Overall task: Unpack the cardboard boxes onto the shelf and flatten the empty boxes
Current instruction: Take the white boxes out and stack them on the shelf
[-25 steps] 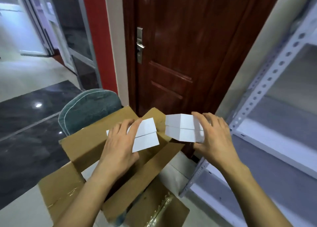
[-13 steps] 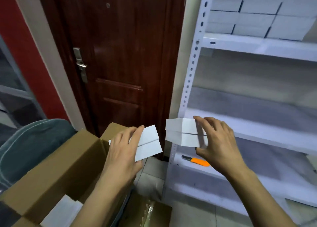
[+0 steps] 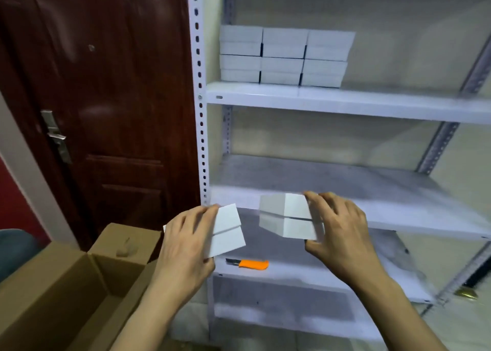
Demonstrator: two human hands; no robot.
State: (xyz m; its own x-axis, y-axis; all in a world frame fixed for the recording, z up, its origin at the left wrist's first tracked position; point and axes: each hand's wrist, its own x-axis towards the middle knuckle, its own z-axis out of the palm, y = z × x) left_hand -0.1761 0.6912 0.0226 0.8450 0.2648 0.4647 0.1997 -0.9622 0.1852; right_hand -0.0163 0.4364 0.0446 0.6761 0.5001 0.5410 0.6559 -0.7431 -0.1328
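Each hand pinches a stacked pair of white boxes — left hand (image 3: 183,244) its pair (image 3: 228,231), right hand (image 3: 340,233) its pair (image 3: 287,218) — raised before the shelf (image 3: 345,101). A stack (image 3: 284,55) already sits at the upper shelf's left end; the carton (image 3: 66,292) stands open, unflattened — likely much remains.

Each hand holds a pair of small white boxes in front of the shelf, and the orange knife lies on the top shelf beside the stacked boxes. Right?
Not quite. The head view shows the orange knife on a lower shelf, below both hands, not beside the stacked boxes.
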